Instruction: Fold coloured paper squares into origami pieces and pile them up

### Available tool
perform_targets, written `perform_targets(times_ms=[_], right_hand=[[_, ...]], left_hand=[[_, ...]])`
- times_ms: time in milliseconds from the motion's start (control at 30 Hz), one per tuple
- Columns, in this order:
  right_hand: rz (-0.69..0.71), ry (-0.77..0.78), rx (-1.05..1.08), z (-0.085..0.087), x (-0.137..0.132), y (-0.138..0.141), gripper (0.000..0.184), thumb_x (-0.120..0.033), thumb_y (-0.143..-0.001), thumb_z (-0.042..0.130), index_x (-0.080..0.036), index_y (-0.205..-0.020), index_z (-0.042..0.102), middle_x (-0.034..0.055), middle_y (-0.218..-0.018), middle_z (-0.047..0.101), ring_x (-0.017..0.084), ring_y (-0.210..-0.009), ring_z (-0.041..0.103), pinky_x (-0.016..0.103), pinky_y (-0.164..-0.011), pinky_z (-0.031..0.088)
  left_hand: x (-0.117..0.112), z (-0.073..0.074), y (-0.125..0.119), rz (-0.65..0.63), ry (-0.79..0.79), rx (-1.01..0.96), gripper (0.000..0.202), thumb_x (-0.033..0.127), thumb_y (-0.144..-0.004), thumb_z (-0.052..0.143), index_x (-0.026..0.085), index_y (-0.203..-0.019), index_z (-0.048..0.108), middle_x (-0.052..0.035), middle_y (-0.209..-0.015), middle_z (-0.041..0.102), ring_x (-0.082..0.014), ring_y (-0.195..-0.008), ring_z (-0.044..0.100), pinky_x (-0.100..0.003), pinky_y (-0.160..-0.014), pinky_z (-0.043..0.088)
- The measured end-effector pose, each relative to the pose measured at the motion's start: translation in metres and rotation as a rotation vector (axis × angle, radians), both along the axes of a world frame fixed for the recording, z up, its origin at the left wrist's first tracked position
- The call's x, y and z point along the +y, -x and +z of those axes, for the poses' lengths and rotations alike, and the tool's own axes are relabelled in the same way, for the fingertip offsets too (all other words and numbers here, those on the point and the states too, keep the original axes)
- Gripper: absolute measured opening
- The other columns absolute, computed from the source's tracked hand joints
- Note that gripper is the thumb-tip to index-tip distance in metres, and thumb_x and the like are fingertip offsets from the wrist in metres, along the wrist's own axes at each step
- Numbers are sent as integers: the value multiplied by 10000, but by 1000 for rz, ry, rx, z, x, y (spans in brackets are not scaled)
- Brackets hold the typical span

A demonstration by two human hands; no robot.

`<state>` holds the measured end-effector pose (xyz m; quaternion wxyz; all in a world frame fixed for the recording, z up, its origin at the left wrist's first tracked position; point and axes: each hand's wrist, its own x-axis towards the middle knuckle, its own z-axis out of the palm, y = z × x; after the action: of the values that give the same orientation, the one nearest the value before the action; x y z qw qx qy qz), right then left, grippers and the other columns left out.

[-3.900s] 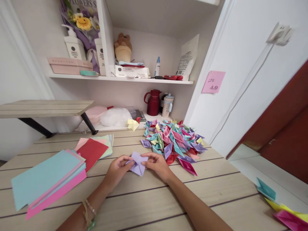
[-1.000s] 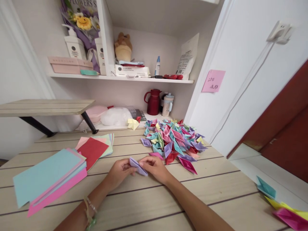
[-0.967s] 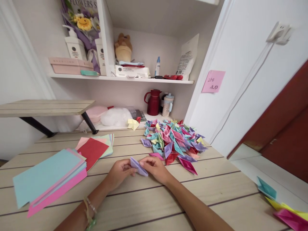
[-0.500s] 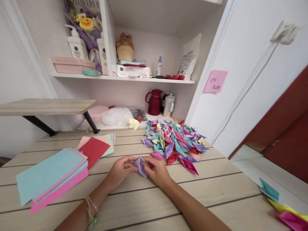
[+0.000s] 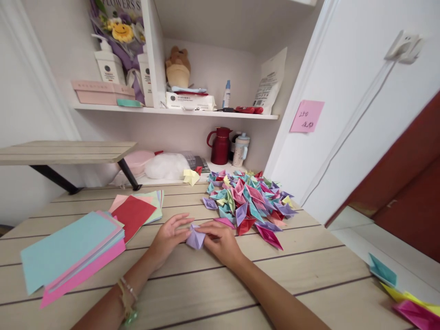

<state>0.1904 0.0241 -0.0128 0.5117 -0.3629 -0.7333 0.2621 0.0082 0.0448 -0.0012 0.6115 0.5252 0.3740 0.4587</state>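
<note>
A small folded lilac paper piece (image 5: 195, 238) lies on the wooden table (image 5: 206, 284), between my two hands. My left hand (image 5: 169, 235) rests at its left side with fingers stretched out over its edge. My right hand (image 5: 220, 238) pinches the piece from the right, fingers curled onto it. Just behind the hands is a heap of several folded paper boats (image 5: 249, 201) in pink, teal, purple, red and yellow.
A stack of teal and pink sheets (image 5: 68, 254) and a second stack topped by red paper (image 5: 135, 211) lie left. A raised wooden shelf (image 5: 65, 151) stands back left. A red jug (image 5: 220, 145) and cup (image 5: 240, 149) stand at the wall. More folded papers (image 5: 402, 298) lie far right.
The lilac paper went from a wider open shape to a narrow fold, then a compact bunched piece. My left fingers have just spread out; my right hand keeps its pinch.
</note>
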Motion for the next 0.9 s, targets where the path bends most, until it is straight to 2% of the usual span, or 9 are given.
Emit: perform_targets(times_ms=[67,200,300,367,567,633,733,800,900], right_hand=[[36,63,-23,0,0,0,397,-85,-678,536,-247,-1019,661,62,-997,654,175,-801,615,238,-587,481],[108,208,-36,0,1,-2,450,-93,-678,526,-220,-1101,612,40,-834,668,127,-599,573,213,-494,429],[160,222,-6,0,3,-3,401,-116,-726,506,-218,-1098,615,45,-841,669,146,-663,584,241,-560,452],[146,227,15,0,4,-3,339,-168,-765,515,-221,-1081,626,60,-891,671,167,-729,595,268,-609,468],[132,312,177,-5,7,1,328,-295,-757,595,-233,-1077,628,60,-918,672,160,-662,609,309,-634,503],[122,360,292,-6,7,1,354,-309,-736,619,-246,-1084,621,46,-932,672,157,-658,618,321,-656,516],[99,423,428,-6,9,1,370,-321,-698,656,-252,-1062,634,29,-944,672,157,-665,630,330,-680,527],[102,454,469,-6,9,0,348,-324,-674,677,-233,-1009,663,26,-876,687,155,-638,631,324,-663,532],[143,477,481,-6,10,0,281,-325,-650,695,-194,-899,700,21,-702,689,152,-581,624,299,-609,531]], left_hand=[[0,-1,0,22,-9,0,491,193,-635,703,169,-1090,519,-144,-1162,587,-187,-842,632,-272,-701,491],[1,-1,0,80,-24,-3,502,199,-612,715,170,-1074,521,-144,-1149,595,-197,-822,643,-286,-687,502],[0,0,-1,107,-20,3,473,225,-607,717,166,-1038,531,-142,-1111,619,-208,-801,653,-307,-688,511],[1,-1,-2,105,-18,10,461,228,-606,719,161,-1020,528,-139,-1091,629,-214,-812,654,-321,-711,511],[2,-3,-3,123,-54,-19,424,213,-605,722,166,-980,532,-128,-1133,602,-241,-1048,564,-335,-869,457],[1,-3,-3,117,-65,-1,398,235,-637,701,172,-993,535,-116,-1078,630,-227,-1005,589,-341,-872,452],[-1,-4,-5,57,-68,42,424,235,-638,700,167,-1027,544,-83,-883,684,-205,-829,646,-341,-794,484],[-2,-4,-6,34,-73,66,435,210,-609,720,151,-1013,571,-68,-796,690,-192,-767,648,-318,-752,495],[-3,-4,-6,87,-85,83,366,206,-607,719,138,-953,621,-70,-807,693,-176,-770,638,-280,-738,495]])
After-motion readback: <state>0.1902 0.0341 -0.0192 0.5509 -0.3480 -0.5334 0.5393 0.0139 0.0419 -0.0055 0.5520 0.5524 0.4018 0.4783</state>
